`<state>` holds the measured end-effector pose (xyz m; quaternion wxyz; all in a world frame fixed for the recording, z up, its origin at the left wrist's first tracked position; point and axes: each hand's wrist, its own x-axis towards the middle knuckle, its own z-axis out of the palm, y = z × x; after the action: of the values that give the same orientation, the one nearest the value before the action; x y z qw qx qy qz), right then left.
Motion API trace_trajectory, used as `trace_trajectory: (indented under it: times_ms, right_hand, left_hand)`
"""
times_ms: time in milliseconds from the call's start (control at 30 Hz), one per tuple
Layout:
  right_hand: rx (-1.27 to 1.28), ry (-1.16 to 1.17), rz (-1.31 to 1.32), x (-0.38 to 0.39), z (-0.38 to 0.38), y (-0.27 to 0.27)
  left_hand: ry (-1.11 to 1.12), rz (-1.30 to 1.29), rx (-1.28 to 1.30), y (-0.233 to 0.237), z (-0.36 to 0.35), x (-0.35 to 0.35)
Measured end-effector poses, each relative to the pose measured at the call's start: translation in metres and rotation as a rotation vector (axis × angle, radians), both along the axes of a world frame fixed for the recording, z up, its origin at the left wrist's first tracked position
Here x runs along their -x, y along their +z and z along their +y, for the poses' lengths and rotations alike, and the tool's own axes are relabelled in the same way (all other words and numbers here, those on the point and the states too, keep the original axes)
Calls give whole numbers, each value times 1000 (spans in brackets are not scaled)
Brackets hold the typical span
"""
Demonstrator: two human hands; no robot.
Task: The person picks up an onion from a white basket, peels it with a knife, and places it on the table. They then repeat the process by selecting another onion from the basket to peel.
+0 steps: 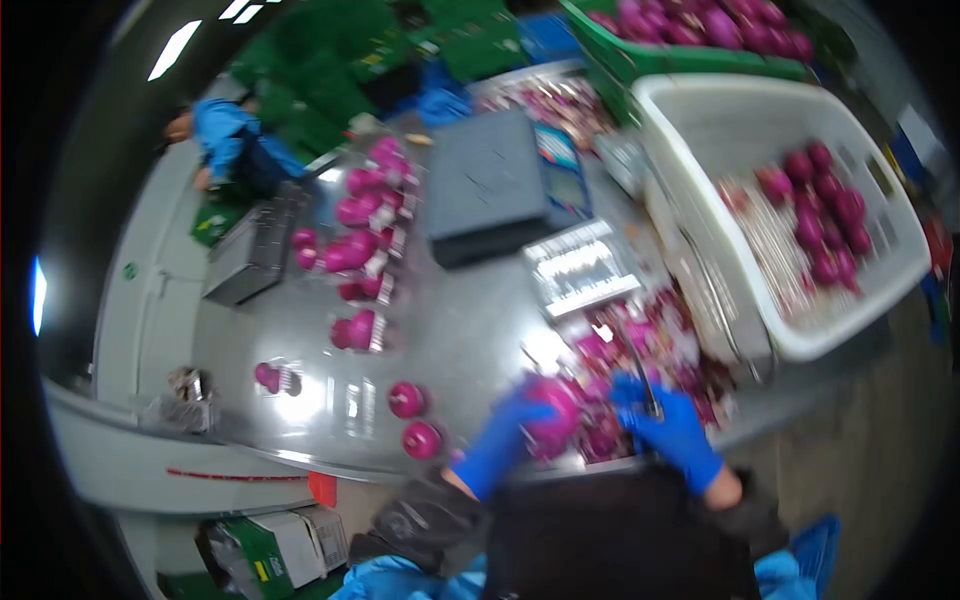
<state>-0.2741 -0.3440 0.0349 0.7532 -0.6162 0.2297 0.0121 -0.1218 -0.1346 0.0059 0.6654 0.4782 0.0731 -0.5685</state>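
Note:
My left hand [502, 432], in a blue glove, is closed around a peeled red onion [553, 418] near the front edge of the metal table. Just to its right, my right hand [668, 428], also gloved in blue, grips a knife [637, 362] whose thin blade points away from me. Motion blur softens both hands and the onion. Beneath and beyond them lies a heap of onion skins [645, 325]. Two peeled onions, a farther one [406, 399] and a nearer one [421, 439], rest on the table left of my left hand.
Packed onions [358, 250] stand in rows farther back on the table [480, 320]. A grey scale [487, 185] and a label sheet [580, 265] sit mid-table. At right, a white crate [745, 235] holds onions, beside a green crate [610, 75]. A person in blue [235, 140] is far left.

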Motion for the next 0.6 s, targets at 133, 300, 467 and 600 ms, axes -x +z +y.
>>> trace_trajectory:
  times_ms: [133,300,467,600]
  right_hand:
    - [78,-65,-281,-17,0,13]
    - [283,-29,-339,-22,17,20]
    - [331,-149,-342,-23,12,15]
    - [462,-53,-252,-12,11,15]
  left_hand:
    - [338,24,189,48,-19,-3]
    - [428,147,222,43,-28,2]
    - [185,-240,82,42,-29,13]
    - [-2,-731,-101,48,-33,27]
